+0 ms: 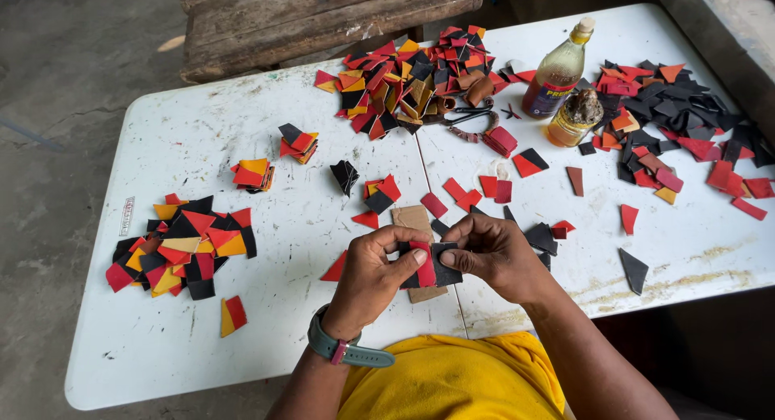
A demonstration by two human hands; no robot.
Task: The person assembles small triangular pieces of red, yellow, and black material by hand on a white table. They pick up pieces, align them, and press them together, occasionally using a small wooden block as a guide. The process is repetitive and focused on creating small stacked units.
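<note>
Two hands, one joined piece
Left hand (373,268) pinches red piece (422,263) – black piece (446,266) at 3 o'clock, pinched by right hand (494,254).

You've got one view here, worn on your head, tipping steeply down and forward over the white worktop (242,129). It sits close above your hands, with the far edge and a wooden bench (315,20) up top.

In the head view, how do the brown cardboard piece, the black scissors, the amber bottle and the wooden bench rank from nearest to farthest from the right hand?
From the right hand:
1. Brown cardboard piece, just left, partly under both hands.
2. Black scissors, farther up the table, beside the middle pile.
3. Amber bottle, upper right, a little beyond the scissors.
4. Wooden bench, past the table's far edge.
</note>
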